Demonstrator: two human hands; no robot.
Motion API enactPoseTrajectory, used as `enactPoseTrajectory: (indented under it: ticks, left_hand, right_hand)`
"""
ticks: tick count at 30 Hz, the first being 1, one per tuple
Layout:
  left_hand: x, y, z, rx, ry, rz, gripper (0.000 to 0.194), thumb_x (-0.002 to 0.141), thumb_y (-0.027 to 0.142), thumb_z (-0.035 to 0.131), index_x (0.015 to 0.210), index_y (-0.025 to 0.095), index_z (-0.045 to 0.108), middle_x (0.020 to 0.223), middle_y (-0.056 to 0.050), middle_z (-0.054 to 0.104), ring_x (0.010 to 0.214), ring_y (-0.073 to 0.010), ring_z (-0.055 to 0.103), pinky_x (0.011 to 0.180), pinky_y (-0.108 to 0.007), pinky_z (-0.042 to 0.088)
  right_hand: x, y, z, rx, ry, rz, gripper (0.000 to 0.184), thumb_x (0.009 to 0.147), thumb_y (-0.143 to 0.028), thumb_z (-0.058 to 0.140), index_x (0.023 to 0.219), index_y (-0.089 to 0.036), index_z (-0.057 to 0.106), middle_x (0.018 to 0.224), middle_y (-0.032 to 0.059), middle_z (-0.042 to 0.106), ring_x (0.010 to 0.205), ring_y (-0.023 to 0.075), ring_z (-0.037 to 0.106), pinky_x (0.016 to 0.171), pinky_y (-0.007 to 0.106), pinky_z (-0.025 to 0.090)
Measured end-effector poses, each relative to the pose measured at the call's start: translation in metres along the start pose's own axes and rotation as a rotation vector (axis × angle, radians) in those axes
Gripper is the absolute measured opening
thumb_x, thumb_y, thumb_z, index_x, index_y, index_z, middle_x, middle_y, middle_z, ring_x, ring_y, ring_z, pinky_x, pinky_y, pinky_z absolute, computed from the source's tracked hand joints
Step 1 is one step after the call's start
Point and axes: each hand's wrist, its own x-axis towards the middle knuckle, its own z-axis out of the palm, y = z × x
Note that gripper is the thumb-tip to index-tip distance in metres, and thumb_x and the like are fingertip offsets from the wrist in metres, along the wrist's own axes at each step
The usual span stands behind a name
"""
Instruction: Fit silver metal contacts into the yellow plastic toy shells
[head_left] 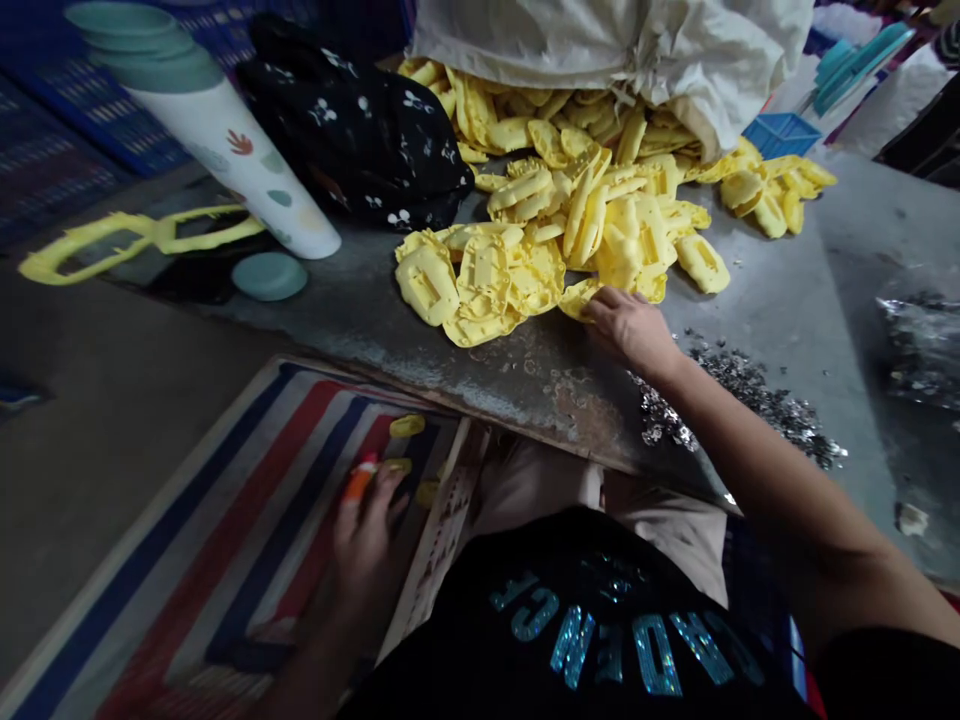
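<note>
Yellow plastic pieces (592, 205) are mostly lying heaped at twelve o'clock, only few on the striped mat (217, 560); the right hand (630, 330) is grasping one, the left hand (367, 545) showing no clear grip.

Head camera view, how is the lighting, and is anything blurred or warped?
In the head view, the yellow plastic pieces stand out brightest, while the left hand sits dimmer in shadow; the right hand looks fairly sharp; the metal scraps glint slightly; the wide lens seems to stretch the right forearm toward the frame edge.
</note>
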Motion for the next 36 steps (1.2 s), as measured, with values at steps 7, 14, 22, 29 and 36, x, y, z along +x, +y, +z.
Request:
enactPoseTrajectory:
  ticks: [7, 14, 22, 29, 36]
  left_hand:
    - [0.014, 0.050, 0.094, 0.187, -0.086, 0.377, 0.033, 0.106, 0.047, 0.082, 0.124, 0.020, 0.084, 0.126, -0.012, 0.088, 0.090, -0.0222, 0.083, 0.073, -0.034, 0.072]
    - [0.036, 0.103, 0.144, 0.275, -0.731, -0.011, 0.052, 0.109, 0.067, 0.069, 0.120, 0.020, 0.087, 0.127, -0.018, 0.087, 0.094, -0.0310, 0.085, 0.062, -0.036, 0.072]
    - [0.022, 0.087, 0.213, 0.450, -1.179, -0.473, 0.029, 0.096, 0.035, 0.078, 0.115, 0.016, 0.090, 0.111, -0.007, 0.090, 0.124, -0.0326, 0.084, 0.111, -0.048, 0.064]
    - [0.019, 0.095, 0.224, 0.636, -1.211, -0.597, 0.057, 0.063, 0.030, 0.102, 0.118, 0.019, 0.094, 0.104, -0.012, 0.089, 0.070, -0.0327, 0.082, 0.056, -0.035, 0.064]
    - [0.009, 0.083, 0.226, 0.026, -0.787, -0.713, 0.061, 0.084, 0.054, 0.085, 0.136, 0.022, 0.086, 0.134, -0.016, 0.088, 0.124, -0.0487, 0.085, 0.088, -0.055, 0.075]
  right_hand:
    - [-0.065, 0.029, -0.070, 0.760, 0.273, 0.175, 0.026, 0.101, -0.050, 0.075, 0.107, -0.025, 0.072, 0.081, -0.0015, 0.071, 0.068, 0.0138, 0.066, 0.064, 0.028, 0.055]
    - [-0.173, -0.059, -0.102, 0.545, -0.037, -0.162, 0.015, 0.111, -0.021, 0.070, 0.119, -0.020, 0.082, 0.113, 0.0072, 0.087, 0.095, 0.0183, 0.081, 0.087, 0.033, 0.067]
    - [-0.204, -0.140, -0.070, -0.088, -0.102, -0.355, 0.042, 0.117, -0.012, 0.050, 0.126, -0.025, 0.089, 0.119, 0.0007, 0.091, 0.102, 0.0176, 0.084, 0.095, 0.031, 0.069]
    - [-0.288, -0.051, -0.067, 0.237, 0.342, 0.150, 0.022, 0.113, -0.024, 0.069, 0.125, -0.037, 0.083, 0.120, -0.0009, 0.087, 0.111, 0.0219, 0.083, 0.092, 0.039, 0.070]
    - [-0.312, 0.022, -0.025, -0.064, 0.280, 0.575, 0.018, 0.107, -0.039, 0.076, 0.117, -0.028, 0.085, 0.109, 0.0096, 0.081, 0.110, 0.0342, 0.075, 0.096, 0.052, 0.056]
